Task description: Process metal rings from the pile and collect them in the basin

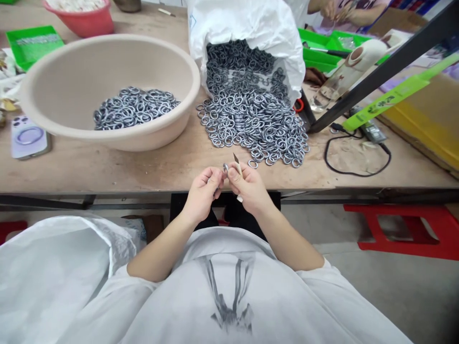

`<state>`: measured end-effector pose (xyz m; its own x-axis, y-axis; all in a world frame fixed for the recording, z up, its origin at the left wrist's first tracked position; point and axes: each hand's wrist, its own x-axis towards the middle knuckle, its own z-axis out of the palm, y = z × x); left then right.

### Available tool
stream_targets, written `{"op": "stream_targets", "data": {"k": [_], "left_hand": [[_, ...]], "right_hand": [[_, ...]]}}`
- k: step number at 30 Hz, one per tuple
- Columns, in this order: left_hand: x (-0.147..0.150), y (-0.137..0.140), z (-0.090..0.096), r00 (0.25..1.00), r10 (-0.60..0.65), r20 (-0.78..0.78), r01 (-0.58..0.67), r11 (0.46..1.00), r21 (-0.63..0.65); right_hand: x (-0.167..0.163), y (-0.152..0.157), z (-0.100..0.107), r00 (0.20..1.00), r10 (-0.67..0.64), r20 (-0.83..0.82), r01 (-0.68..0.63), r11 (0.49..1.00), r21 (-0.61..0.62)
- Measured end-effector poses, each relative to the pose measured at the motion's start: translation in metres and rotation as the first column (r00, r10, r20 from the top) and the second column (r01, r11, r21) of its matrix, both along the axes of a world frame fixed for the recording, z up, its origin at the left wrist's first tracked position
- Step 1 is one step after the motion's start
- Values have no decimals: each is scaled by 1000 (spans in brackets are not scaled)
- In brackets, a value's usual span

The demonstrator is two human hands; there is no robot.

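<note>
A grey ring (pixel 225 167) stands between my hands just off the table's front edge. My left hand (pixel 205 190) is closed, its thumb and fingers pinching at the ring's left side. My right hand (pixel 251 188) is wrapped round a small knife (pixel 239 168) with a pale handle, its dark pointed blade tilted up and away from me. The right thumb and fingertips also meet the ring. Beyond my hands, a heap of similar grey rings (pixel 251 119) spills from a white sack (pixel 247 21) onto the table. More rings (pixel 138 107) lie in a large beige basin (pixel 107 141).
A phone (pixel 29 137) lies left of the basin. To the right are a slanted black bar (pixel 380 69), a black cable (pixel 326 160) and a bottle (pixel 349 71). A red stool (pixel 405 231) stands on the floor. Another person's hands (pixel 335 12) are at the far right.
</note>
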<state>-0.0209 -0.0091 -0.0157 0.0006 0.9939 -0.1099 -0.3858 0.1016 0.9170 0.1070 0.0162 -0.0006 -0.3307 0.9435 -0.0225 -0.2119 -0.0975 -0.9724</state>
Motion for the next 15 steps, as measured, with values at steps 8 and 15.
{"op": "stream_targets", "data": {"k": [8,15], "left_hand": [[5,-3,-3,988,33,-151,-20,996,87],[3,-4,-1,985,53,-164,-34,992,120]], "right_hand": [[-11,-14,-4,977,-121,-173,92,981,-169],[-13,-13,-7,986,-144,-84,135,985,-103]]}}
